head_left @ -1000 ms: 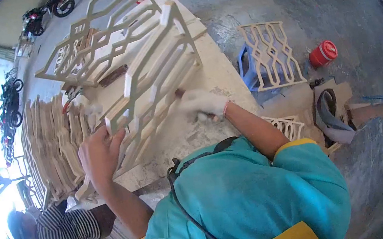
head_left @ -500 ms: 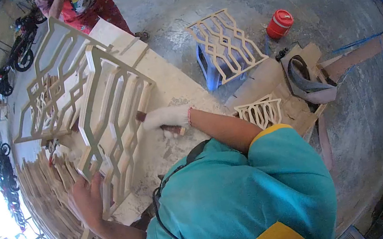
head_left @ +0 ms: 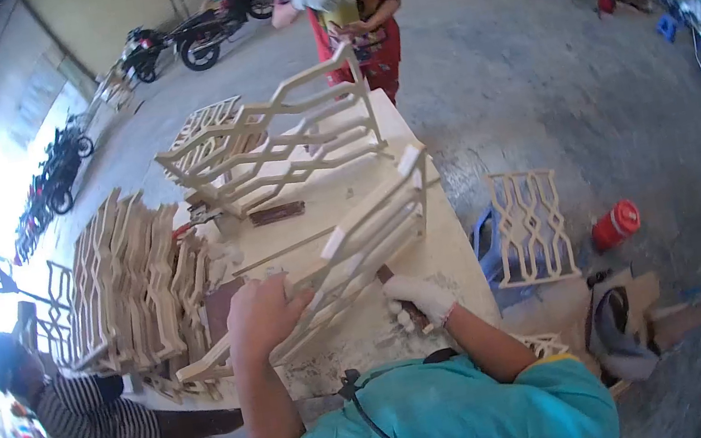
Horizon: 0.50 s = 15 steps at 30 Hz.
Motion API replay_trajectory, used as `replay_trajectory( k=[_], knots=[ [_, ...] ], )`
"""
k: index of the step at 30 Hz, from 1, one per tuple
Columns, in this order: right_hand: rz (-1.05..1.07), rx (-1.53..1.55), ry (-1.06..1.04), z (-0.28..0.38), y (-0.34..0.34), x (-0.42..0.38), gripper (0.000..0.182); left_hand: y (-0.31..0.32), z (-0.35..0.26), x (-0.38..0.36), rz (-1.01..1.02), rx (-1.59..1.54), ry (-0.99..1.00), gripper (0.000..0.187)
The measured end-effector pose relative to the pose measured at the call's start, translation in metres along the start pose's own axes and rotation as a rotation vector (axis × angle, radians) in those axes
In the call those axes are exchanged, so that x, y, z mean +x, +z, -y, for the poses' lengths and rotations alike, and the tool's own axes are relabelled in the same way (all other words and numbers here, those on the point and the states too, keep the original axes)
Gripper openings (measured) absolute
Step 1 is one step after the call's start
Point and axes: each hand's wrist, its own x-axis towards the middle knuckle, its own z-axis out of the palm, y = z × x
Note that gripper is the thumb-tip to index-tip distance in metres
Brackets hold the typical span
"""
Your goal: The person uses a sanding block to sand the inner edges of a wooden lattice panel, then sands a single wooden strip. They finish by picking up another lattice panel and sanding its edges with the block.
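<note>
My bare left hand [head_left: 265,317] is closed on the near left part of a wooden lattice frame [head_left: 354,241], which stands tilted on the pale worktable [head_left: 456,248]. To the right of that frame, my gloved right hand [head_left: 423,297] grips a reddish-brown sanding block [head_left: 407,297] close to the frame's lower side. A second lattice frame [head_left: 293,145] stands upright farther back on the table. Between the frames lies another brown block [head_left: 278,214]. Part of my left fingers is hidden behind the hand.
Many stacked lattice frames [head_left: 127,282] stand at the left. Across the table a person [head_left: 374,22] holds a yellow-green jug [head_left: 334,1]. Another person in stripes [head_left: 97,410] is at the lower left. A frame on a blue stool [head_left: 531,227] and a red jug [head_left: 616,225] are at right.
The view has turned and lifted, showing more of the person across the table. The held lattice frame now leans differently, with my left hand still on it. My right hand still holds the block.
</note>
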Motion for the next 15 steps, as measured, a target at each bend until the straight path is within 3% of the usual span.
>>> replay_trajectory(
  k=[3,9,12,13,15],
  knots=[
    [0.093,0.061,0.03,-0.009,-0.01,0.012,0.031,-0.004,-0.005,-0.002,0.025,0.01,-0.044,0.042],
    [-0.185,-0.139,0.164,-0.033,-0.021,0.036,0.03,-0.002,-0.007,-0.007,0.007,0.003,-0.087,0.041],
    [-0.037,-0.363,0.011,0.016,0.016,-0.014,0.03,0.0,-0.006,-0.01,-0.02,-0.023,-0.064,0.043],
    [-0.134,-0.278,0.137,0.021,0.013,-0.007,0.023,0.0,-0.004,-0.009,-0.023,-0.021,-0.047,0.044],
    [-0.251,-0.442,0.362,0.028,0.023,0.001,0.022,0.002,-0.001,-0.01,-0.029,-0.027,-0.027,0.045]
  ],
)
